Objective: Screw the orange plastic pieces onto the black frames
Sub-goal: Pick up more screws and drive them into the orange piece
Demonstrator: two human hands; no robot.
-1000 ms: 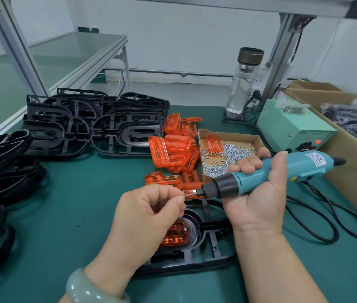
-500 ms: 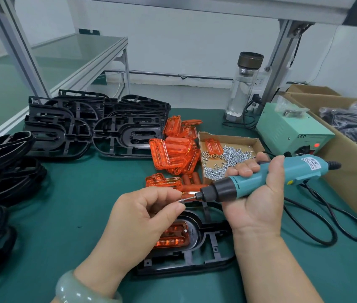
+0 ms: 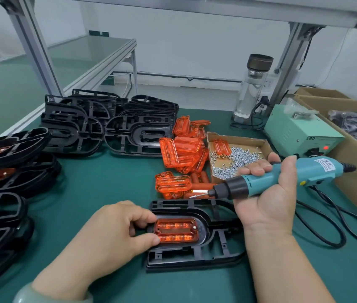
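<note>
A black frame (image 3: 195, 256) lies on the green table in front of me with an orange plastic piece (image 3: 175, 230) seated in its oval recess; one screw shows at the piece's right corner. My left hand (image 3: 116, 232) pinches the left end of that orange piece between thumb and fingers. My right hand (image 3: 269, 193) grips a teal electric screwdriver (image 3: 278, 178), held above the frame's right end, its tip carrying a screw and pointing left. A pile of loose orange pieces (image 3: 184, 158) lies behind the frame.
A cardboard tray of screws (image 3: 236, 158) sits right of the pile. Stacks of black frames (image 3: 112, 125) stand at the back; frames with orange pieces fitted (image 3: 5, 169) lie at the left. A green power box (image 3: 299, 132), a glass bottle (image 3: 251, 88) and cardboard boxes (image 3: 356, 171) line the right.
My left hand dropped from the screwdriver tip down to the orange piece in the frame. A screw now sits on the bit. The screwdriver stayed raised.
</note>
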